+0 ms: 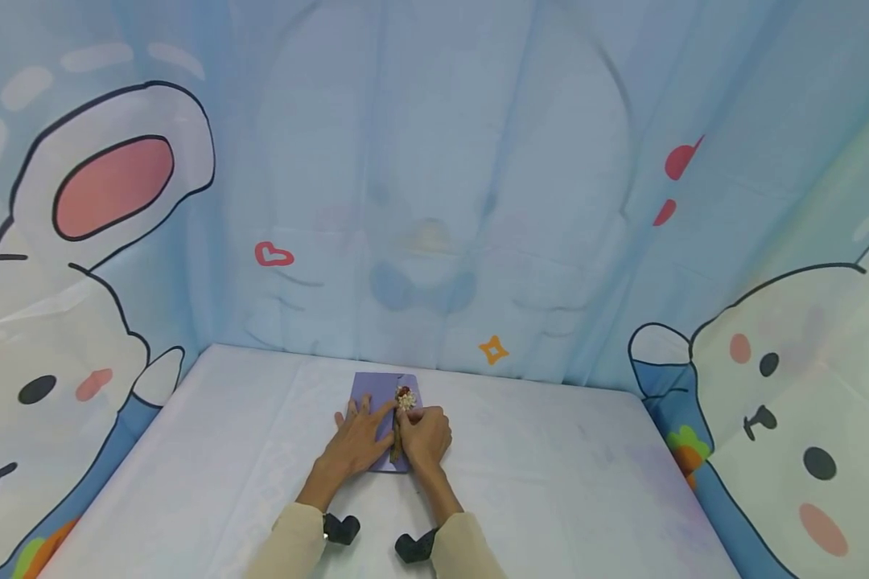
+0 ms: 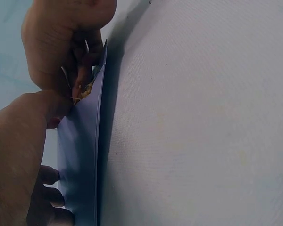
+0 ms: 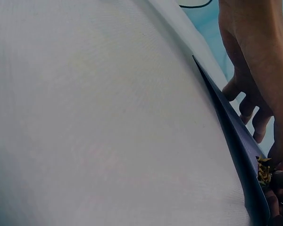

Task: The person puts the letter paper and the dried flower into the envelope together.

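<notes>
A thin purple card or folder (image 1: 368, 386) lies on the white table in the head view. On its right part is a small bunch of dried flowers (image 1: 405, 397), pale and reddish at the top, with a brownish-gold lower end (image 1: 396, 447). My left hand (image 1: 355, 442) rests on the card with fingers spread, the thumb side close to the bunch. My right hand (image 1: 427, 438) pinches the bunch just below the flower heads, its other fingers curled. In the left wrist view the card (image 2: 80, 160) is seen edge-on, slightly raised; fingers partly hide the bunch.
The white tablecloth (image 1: 579, 466) extends around the card on both sides. Behind the table hangs a light blue curtain (image 1: 434, 161) with cartoon prints. Black wrist-worn devices (image 1: 343, 530) sit at both cream sleeves (image 1: 471, 547).
</notes>
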`<state>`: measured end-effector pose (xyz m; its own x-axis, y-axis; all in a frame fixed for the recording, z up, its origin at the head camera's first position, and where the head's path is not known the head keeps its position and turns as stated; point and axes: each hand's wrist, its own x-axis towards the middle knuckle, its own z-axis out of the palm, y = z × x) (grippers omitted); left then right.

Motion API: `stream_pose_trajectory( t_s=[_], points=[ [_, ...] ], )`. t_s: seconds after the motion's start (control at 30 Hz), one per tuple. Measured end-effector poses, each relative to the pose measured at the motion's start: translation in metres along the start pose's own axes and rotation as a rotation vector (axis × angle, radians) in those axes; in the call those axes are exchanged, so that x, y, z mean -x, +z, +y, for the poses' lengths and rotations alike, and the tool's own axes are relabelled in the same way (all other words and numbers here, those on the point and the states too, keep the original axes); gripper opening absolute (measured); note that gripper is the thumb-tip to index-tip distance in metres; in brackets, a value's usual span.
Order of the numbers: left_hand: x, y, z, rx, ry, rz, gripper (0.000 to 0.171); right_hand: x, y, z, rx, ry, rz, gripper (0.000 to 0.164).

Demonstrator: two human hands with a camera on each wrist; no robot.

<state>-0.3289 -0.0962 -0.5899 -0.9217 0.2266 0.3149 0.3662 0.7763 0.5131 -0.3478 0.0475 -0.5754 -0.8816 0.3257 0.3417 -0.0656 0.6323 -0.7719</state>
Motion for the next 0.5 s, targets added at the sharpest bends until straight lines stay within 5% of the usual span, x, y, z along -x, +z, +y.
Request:
stream_pose_trajectory(
  t_s=[0.3,0.5],
  points=[
    [0.002,-0.008,0.007,0.024,-0.005,-0.016,0.059,-0.002,-0.009,0.001,-0.115,-0.033,0.011,0.007],
    [0.004,-0.012,0.011,-0.009,-0.009,-0.031,0.059,-0.007,-0.013,0.012,-0.164,-0.157,-0.141,0.031]
  ],
)
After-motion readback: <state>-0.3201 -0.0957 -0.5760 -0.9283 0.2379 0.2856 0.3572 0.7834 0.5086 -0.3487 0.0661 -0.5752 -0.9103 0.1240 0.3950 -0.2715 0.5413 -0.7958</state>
